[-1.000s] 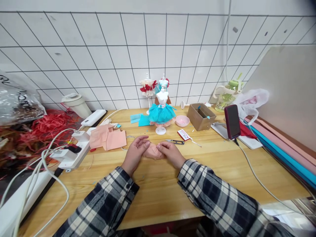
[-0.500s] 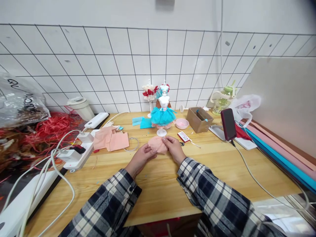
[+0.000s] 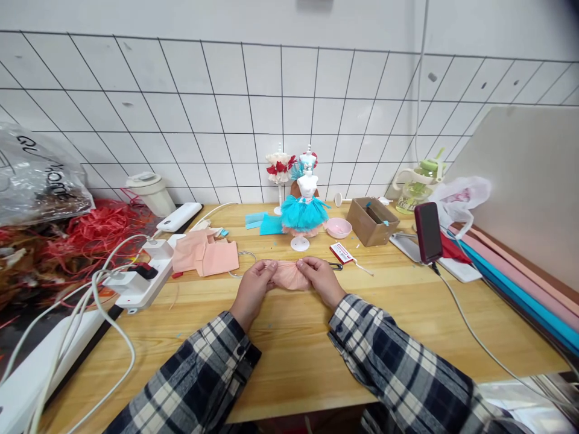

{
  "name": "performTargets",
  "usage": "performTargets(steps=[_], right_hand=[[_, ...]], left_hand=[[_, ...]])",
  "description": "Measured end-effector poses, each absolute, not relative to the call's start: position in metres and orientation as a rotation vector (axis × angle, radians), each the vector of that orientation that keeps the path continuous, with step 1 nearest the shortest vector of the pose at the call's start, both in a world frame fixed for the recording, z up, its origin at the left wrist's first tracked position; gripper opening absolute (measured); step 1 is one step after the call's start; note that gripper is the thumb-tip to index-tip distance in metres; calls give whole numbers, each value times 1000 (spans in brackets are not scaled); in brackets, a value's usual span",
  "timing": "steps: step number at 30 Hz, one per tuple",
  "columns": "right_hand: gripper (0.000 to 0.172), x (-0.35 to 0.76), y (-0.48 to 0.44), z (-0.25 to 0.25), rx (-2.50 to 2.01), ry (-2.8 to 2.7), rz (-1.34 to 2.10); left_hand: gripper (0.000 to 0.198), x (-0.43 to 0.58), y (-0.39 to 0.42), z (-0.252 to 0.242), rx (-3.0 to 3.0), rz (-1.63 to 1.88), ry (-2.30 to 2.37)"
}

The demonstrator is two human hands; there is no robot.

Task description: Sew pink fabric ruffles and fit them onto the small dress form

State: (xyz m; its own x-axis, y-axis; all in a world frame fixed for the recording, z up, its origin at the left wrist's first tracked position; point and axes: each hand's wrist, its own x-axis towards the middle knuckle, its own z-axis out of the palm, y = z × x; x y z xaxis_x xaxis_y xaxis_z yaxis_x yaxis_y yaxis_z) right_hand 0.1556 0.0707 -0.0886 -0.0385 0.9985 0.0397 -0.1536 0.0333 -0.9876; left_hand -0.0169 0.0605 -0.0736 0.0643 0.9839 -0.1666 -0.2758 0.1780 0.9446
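A gathered piece of peach crepe paper (image 3: pixel 291 276) is stretched between my hands, just above the table. My left hand (image 3: pixel 254 288) pinches its left end, and my right hand (image 3: pixel 322 279) pinches the upper right end. Straight behind it stands a small white dress form (image 3: pixel 308 185) on a round base, wearing a turquoise ruffled skirt (image 3: pixel 304 213) with peach ruffles below. More peach crepe paper (image 3: pixel 219 258) lies to the left, beside a coil of wire (image 3: pixel 246 254) partly hidden by my left hand. Dark scissor handles (image 3: pixel 335 266) show past my right hand.
Behind are turquoise crepe pieces (image 3: pixel 271 225), a pink bowl (image 3: pixel 339 228), a cardboard box (image 3: pixel 373 223) and a red-and-white packet (image 3: pixel 341 253). A propped phone (image 3: pixel 428 232) trails a cable on the right. At left sit a power strip (image 3: pixel 149 278) and red shredded strands (image 3: pixel 113 226).
My hands have moved slightly apart and pulled the peach crepe paper into a wider, flatter strip. The camera view has shifted a little to the left.
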Motion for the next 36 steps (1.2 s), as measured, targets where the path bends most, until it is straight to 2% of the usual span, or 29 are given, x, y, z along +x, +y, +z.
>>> performTargets(steps=[5,11,17,22,29,36], right_hand=[[30,155,69,-88,-1066,-1124,1276],[29,154,69,-89,-970,-998,1302],[31,150,68,-88,-909,-952,1398],[33,147,71,-88,-944,-967,1385],[33,149,72,-90,-1001,-968,1303],[36,150,75,-88,-1026,-1020,1336]], left_hand=[[38,-17,60,-70,862,1239,1079],[58,-7,51,-62,971,1038,819],[48,-2,51,-66,1198,963,844],[49,-8,57,-69,1242,955,957],[31,-9,56,-71,1290,878,1109],[47,-9,57,-73,1196,901,1056]])
